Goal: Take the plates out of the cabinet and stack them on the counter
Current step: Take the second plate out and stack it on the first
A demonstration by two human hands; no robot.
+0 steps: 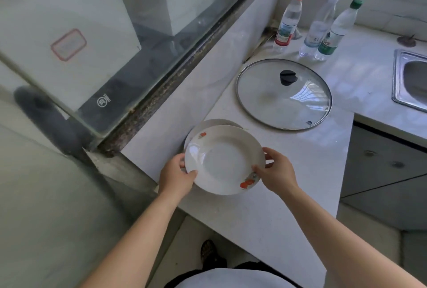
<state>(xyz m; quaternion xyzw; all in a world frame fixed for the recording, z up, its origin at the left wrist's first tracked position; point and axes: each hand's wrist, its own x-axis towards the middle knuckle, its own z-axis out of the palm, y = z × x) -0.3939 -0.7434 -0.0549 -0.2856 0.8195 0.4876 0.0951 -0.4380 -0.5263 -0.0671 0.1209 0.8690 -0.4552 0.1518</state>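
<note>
Because the upper plate must land centred, your left hand and right hand each grip an opposite rim, holding it tilted just above the lower plate resting on the table beside the wall.
</note>
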